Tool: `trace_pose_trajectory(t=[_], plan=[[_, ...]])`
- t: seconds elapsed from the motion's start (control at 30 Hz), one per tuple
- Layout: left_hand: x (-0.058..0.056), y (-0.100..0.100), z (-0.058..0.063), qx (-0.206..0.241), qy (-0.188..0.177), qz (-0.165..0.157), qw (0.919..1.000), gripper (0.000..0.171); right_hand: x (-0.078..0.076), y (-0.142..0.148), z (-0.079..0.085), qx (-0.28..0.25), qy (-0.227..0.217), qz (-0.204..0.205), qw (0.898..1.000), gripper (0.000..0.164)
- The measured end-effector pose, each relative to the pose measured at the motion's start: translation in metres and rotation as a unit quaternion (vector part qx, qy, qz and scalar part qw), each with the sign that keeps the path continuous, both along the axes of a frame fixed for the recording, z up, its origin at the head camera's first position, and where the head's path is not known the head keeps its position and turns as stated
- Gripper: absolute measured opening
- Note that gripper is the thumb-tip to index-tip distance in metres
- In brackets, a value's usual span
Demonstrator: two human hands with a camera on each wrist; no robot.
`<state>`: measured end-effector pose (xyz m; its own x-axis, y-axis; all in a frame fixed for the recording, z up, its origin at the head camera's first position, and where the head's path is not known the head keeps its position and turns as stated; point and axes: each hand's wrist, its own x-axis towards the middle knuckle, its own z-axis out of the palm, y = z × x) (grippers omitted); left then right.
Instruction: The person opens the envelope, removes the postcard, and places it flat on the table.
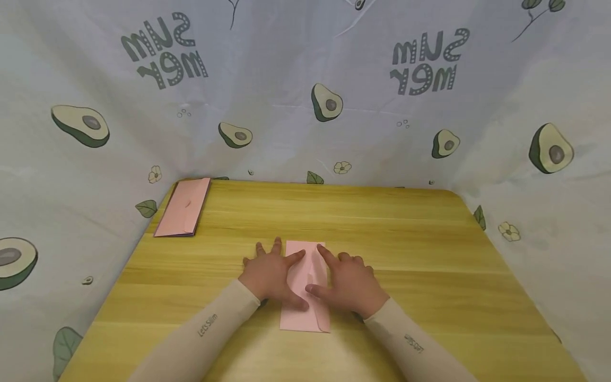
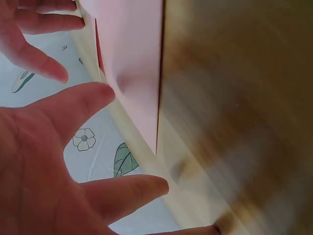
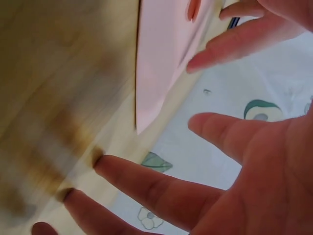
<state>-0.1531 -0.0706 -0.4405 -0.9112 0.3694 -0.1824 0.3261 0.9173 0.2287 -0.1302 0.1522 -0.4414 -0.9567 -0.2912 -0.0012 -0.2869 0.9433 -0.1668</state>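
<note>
A pink envelope (image 1: 302,321) lies lengthwise on the wooden table, its long flap on the right side partly raised. My left hand (image 1: 271,275) is spread at its left edge, with thumb and index finger reaching over the paper. From the right, my right hand (image 1: 354,284) extends its index finger to the top of the flap and its thumb to the middle. In the left wrist view, the left index fingertip (image 2: 105,92) is at the envelope (image 2: 139,54). The right wrist view shows the right hand (image 3: 244,171) with fingers extended beside the envelope (image 3: 159,58).
A stack of pink envelopes (image 1: 183,208), with a darker edge beneath, lies at the table's far left corner. The wooden table (image 1: 420,239) is bordered at the back and sides by a white cloth (image 1: 277,63) printed with avocados.
</note>
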Motion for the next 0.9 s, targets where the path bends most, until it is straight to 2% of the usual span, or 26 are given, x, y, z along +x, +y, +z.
trace_pose_trajectory(t=[0.5, 0.7, 0.9], plan=[[0.003, 0.001, -0.003, -0.04, -0.011, 0.003, 0.9991, 0.126, 0.0, -0.016, -0.005, 0.055, 0.01, -0.01, 0.998, 0.103], [-0.001, 0.002, -0.002, -0.046, -0.006, -0.001, 0.9989, 0.125, -0.001, -0.021, -0.003, 0.07, 0.015, -0.007, 0.997, 0.103], [-0.003, 0.0, -0.002, -0.046, -0.003, -0.002, 0.9989, 0.126, -0.002, -0.024, -0.001, 0.074, 0.017, -0.006, 0.997, 0.097]])
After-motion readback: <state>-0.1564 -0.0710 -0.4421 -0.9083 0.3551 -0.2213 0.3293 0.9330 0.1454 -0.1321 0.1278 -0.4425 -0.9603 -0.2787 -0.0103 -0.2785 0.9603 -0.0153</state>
